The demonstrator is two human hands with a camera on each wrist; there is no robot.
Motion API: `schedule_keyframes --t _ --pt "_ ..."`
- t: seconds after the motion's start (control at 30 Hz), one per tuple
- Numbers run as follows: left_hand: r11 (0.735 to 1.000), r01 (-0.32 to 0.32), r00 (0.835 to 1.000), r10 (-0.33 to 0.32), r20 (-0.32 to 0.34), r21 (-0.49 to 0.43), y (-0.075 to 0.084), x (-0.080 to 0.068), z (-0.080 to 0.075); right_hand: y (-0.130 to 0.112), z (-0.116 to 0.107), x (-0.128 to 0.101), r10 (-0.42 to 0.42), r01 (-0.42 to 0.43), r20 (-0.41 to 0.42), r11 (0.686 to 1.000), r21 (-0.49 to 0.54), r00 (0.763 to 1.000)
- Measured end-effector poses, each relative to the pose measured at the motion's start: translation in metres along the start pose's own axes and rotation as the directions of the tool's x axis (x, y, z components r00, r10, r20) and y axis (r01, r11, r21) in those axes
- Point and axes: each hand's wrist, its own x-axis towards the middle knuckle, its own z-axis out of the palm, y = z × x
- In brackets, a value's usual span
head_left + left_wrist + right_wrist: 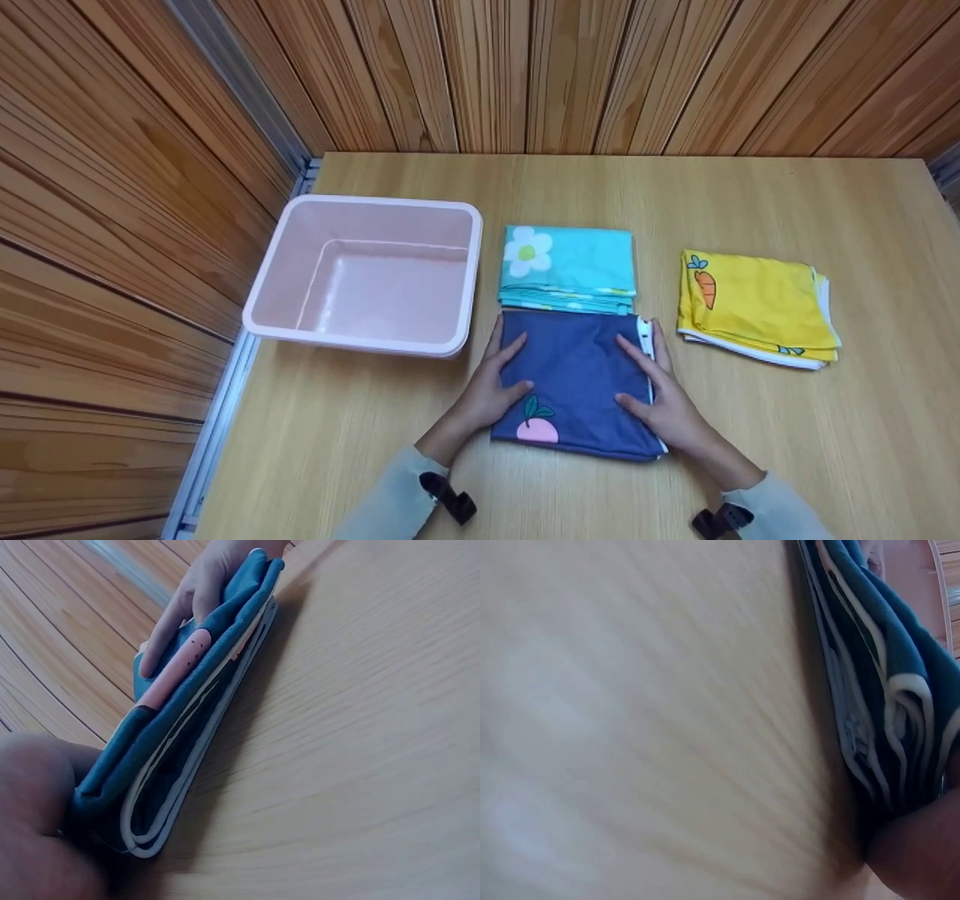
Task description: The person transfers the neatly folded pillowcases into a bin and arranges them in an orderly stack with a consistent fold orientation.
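Our left hand (486,391) + right hand (670,407) gripped navy cloth (576,360), lower center; teal cloth (581,259), yellow cloth (757,296) folded too, so we figured only tidying remained.

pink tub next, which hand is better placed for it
Left hand, probably: it holds the navy cloth at the edge nearer the pink tub; the right hand holds the opposite edge.

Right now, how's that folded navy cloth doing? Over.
Left hand, right hand: holding opposite sides. Folded navy cloth: pink fruit print facing up. Folded turquoise flowered cloth: just beyond it.
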Motion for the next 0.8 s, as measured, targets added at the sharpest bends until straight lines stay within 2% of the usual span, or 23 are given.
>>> schedule_keyframes --t 0.2,0.33,0.63,0.8 --pt "1.0 -0.008 1.0 0.008 0.006 -0.029 0.0002 0.001 0.0006 0.0018 0.003 0.0006 -0.053 0.053 -0.065 0.999 0.001 0.996" --pt "0.999 -0.002 1.0 0.002 0.006 -0.042 0.0003 0.0019 0.0014 0.002 0.0023 0.0021 -0.066 0.068 -0.076 0.997 0.028 0.995" --pt "0.998 0.009 1.0 -0.009 0.001 -0.055 0.0005 0.0019 0.0009 -0.0013 -0.0012 0.0048 0.023 -0.02 -0.046 0.998 0.056 0.999" --pt "0.998 0.004 1.0 -0.004 0.0 -0.055 0.0016 0.0026 -0.0002 -0.003 -0.0011 0.0056 0.032 -0.027 -0.069 0.997 0.071 0.997"
